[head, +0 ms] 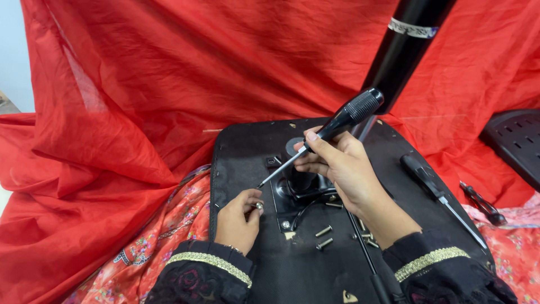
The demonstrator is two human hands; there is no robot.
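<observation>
Black cylinder (406,39) runs off the top edge; its base is hidden behind the right hand (343,169). Perforated black panel (514,141) is cut by the right edge. Both sleeves cropped at the bottom.

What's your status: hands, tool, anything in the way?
Right hand grips black screwdriver, tip down. Left hand pinches a screw on the black panel. Loose bolts beside; nothing blocking.

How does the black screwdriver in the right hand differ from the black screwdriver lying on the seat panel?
The black screwdriver held in the right hand is raised and tilted, its tip pointing down toward the left hand; the black screwdriver lying flat on the black seat panel is untouched, its tip pointing toward the person. The held one shows a ribbed grip; the other's looks smoother. Both have black handles and slim metal shafts.
</observation>
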